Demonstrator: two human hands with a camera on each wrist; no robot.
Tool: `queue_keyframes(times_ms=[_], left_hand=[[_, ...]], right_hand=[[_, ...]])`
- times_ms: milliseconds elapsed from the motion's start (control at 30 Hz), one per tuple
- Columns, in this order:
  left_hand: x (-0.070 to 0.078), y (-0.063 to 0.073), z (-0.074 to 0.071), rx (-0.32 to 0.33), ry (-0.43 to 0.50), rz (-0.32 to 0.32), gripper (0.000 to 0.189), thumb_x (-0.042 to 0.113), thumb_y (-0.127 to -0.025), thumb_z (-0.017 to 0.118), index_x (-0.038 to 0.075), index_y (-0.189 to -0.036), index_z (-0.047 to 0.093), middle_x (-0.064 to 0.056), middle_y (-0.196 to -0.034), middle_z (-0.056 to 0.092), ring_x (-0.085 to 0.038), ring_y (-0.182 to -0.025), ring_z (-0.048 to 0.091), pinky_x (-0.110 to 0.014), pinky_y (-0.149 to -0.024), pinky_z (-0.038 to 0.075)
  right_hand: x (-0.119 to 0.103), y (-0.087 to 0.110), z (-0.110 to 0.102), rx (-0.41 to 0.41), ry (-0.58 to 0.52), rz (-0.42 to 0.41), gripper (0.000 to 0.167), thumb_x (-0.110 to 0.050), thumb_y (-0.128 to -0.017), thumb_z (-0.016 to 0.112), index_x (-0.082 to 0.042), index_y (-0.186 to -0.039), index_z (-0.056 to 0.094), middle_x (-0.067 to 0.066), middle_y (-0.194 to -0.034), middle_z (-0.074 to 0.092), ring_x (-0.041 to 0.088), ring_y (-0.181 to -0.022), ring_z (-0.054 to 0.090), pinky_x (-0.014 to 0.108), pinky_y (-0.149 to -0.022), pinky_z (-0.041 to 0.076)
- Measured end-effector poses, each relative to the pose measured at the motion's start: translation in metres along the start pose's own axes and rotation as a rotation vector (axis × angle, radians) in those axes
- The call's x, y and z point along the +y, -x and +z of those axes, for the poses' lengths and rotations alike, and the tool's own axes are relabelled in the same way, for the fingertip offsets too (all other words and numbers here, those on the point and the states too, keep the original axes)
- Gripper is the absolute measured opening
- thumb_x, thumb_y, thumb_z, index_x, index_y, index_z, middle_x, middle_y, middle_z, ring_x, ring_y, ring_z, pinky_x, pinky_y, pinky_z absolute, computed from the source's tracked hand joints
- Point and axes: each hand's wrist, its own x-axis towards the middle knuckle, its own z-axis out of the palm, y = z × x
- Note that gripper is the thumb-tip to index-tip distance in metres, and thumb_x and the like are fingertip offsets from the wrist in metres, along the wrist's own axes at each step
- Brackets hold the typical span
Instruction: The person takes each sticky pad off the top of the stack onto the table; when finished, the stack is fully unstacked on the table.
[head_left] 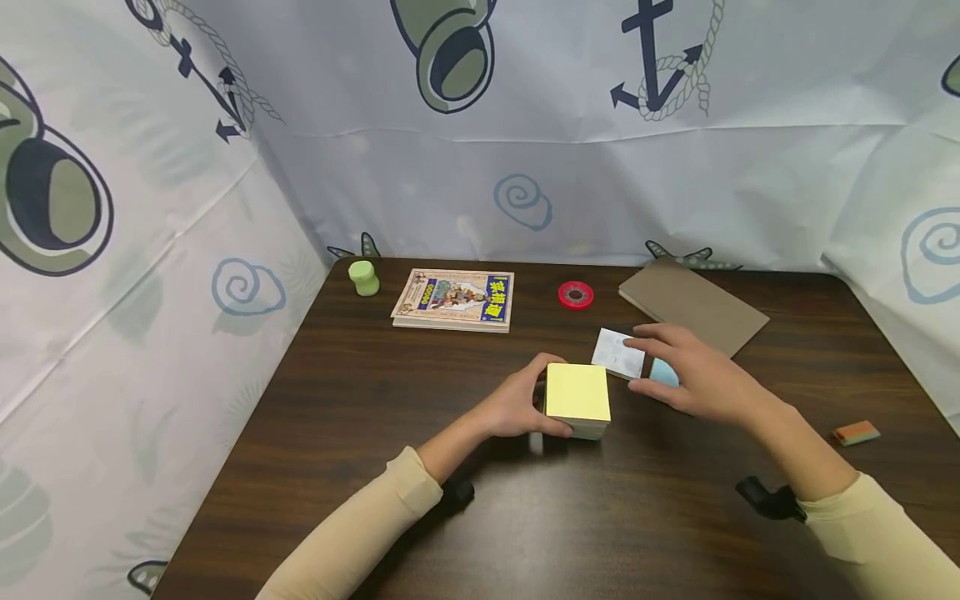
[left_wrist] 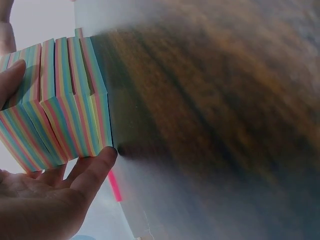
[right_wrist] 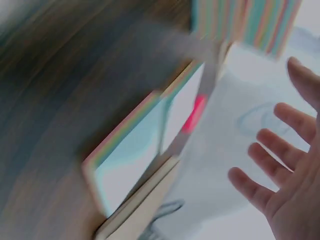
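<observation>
A tall stack of sticky note pads [head_left: 577, 392] with a yellow top sits on the table, right of centre. My left hand [head_left: 517, 404] grips it from the left, thumb on the near side and fingers round the far side. Striped layers of many colours show on the stack's sides [left_wrist: 65, 105] in the left wrist view. To the right, my right hand [head_left: 693, 375] hovers with spread fingers and holds nothing. Under and beside it lie a white sticky note pad [head_left: 617, 352] and a light blue pad [head_left: 663, 372], partly hidden by the fingers.
Behind stand a green dumbbell-shaped object [head_left: 364, 278], a comic-style book [head_left: 454, 301] and a red ring-shaped roll [head_left: 576, 295]. A brown notebook [head_left: 693, 304] lies beyond my right hand. A small orange and green item [head_left: 856, 432] rests near the table's right edge.
</observation>
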Motion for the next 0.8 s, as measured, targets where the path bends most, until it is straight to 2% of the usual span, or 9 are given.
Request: queue_keyframes(times_ms=[133,267,400,500,800], left_hand=[[0.0,0.001,0.0,-0.003,-0.012,0.003,0.087,0.021,-0.067,0.092,0.017,-0.136,0.04,0.002,-0.117,0.058,-0.016,-0.106,0.055,-0.032,-0.09,0.044],[0.001,0.001,-0.001,-0.009,-0.032,0.01,0.088,0.022,-0.067,0.092,0.017,-0.137,0.039,0.002,-0.117,0.057,-0.014,-0.103,0.054,-0.03,-0.087,0.045],[0.0,0.001,-0.001,-0.016,-0.04,0.016,0.087,0.022,-0.068,0.091,0.017,-0.138,0.038,0.002,-0.123,0.056,-0.015,-0.104,0.055,-0.032,-0.088,0.046],[-0.001,0.0,-0.001,-0.017,-0.045,0.016,0.086,0.023,-0.069,0.09,0.018,-0.137,0.038,0.002,-0.124,0.056,-0.016,-0.104,0.055,-0.034,-0.089,0.046],[-0.001,-0.001,-0.002,-0.02,-0.049,-0.005,0.088,0.026,-0.068,0.092,0.019,-0.137,0.038,0.003,-0.124,0.056,-0.018,-0.107,0.054,-0.037,-0.092,0.045]], right_hand=[[-0.027,-0.01,0.006,0.027,-0.05,-0.086,0.06,-0.042,-0.089,0.071,-0.013,-0.139,0.054,0.012,-0.144,0.046,0.029,-0.127,0.044,0.051,-0.094,0.042],[-0.047,-0.018,0.02,-0.021,-0.059,-0.141,0.065,-0.049,-0.087,0.07,-0.016,-0.14,0.053,0.008,-0.148,0.043,0.028,-0.133,0.04,0.053,-0.104,0.035],[-0.056,-0.024,0.033,-0.077,-0.082,-0.137,0.069,-0.053,-0.087,0.069,-0.018,-0.144,0.05,0.005,-0.15,0.04,0.027,-0.135,0.037,0.051,-0.106,0.033],[-0.059,-0.027,0.038,-0.091,-0.105,-0.128,0.073,-0.053,-0.085,0.071,-0.019,-0.145,0.048,0.004,-0.149,0.041,0.024,-0.132,0.04,0.047,-0.101,0.039],[-0.062,-0.032,0.032,-0.1,-0.119,-0.107,0.071,-0.047,-0.081,0.077,-0.019,-0.142,0.053,0.0,-0.14,0.048,0.016,-0.121,0.045,0.038,-0.09,0.046]])
